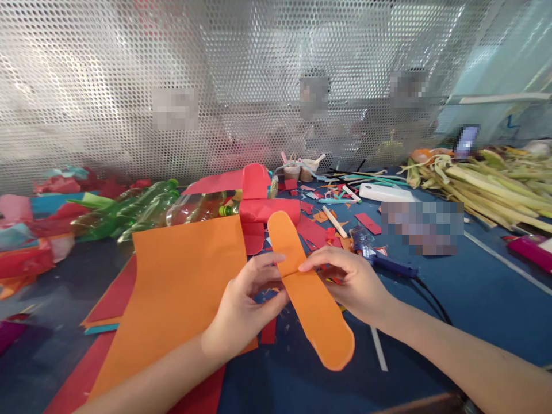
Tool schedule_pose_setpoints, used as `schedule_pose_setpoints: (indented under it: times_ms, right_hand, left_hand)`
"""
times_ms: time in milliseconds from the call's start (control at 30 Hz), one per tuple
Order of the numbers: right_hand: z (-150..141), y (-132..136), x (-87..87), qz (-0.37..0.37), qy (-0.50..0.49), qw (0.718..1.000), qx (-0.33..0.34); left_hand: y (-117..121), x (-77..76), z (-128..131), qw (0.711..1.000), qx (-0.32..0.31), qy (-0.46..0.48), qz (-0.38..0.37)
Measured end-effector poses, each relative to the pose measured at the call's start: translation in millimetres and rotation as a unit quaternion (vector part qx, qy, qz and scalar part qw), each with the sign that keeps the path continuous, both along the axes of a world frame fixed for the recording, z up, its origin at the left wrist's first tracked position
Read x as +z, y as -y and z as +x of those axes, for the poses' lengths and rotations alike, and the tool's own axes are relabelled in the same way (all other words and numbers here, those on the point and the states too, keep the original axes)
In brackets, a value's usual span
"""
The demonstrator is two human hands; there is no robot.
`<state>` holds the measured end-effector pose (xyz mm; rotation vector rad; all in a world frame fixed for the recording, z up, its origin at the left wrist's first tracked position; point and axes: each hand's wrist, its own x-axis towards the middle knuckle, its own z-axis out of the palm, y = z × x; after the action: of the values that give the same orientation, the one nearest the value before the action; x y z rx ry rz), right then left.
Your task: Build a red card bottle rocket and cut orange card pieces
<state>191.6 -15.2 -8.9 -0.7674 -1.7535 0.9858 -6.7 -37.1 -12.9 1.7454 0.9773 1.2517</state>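
Observation:
Between my two hands is a long orange paper strip with rounded ends and a crease across its middle. My left hand pinches its left edge near the crease. On the opposite edge, my right hand grips with the thumb and fingers, some of them hidden beneath the paper. Beyond the strip lies a clear plastic bottle with red paper wrapped around its neck end. A large orange sheet rests by my left hand, over red sheets.
Green bottles lie at the left near coloured paper pieces. A blue glue gun with a black cord is right of my right hand. Paper scraps, a white marker and dried stalks cover the back. A perforated metal screen stands behind.

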Motion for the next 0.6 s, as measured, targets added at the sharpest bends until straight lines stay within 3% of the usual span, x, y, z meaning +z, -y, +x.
schedule_pose_setpoints:
  times_ms: [133, 433, 600]
  right_hand:
    - [0.3, -1.7, -2.7, -0.010, 0.015, 1.000, -0.006]
    - [-1.9, -3.5, 1.4, -0.001, 0.054, 0.999, -0.001]
    - [-0.7, -1.4, 4.4, -0.092, 0.003, 0.995, 0.029]
  left_hand:
    - [-3.1, 1.0, 3.2, 0.998, -0.007, 0.050, -0.046]
    - [-4.1, -1.3, 4.7, 0.998, 0.006, 0.033, -0.062]
    - [-6.0, -2.8, 3.1, 0.996, 0.074, 0.020, -0.051]
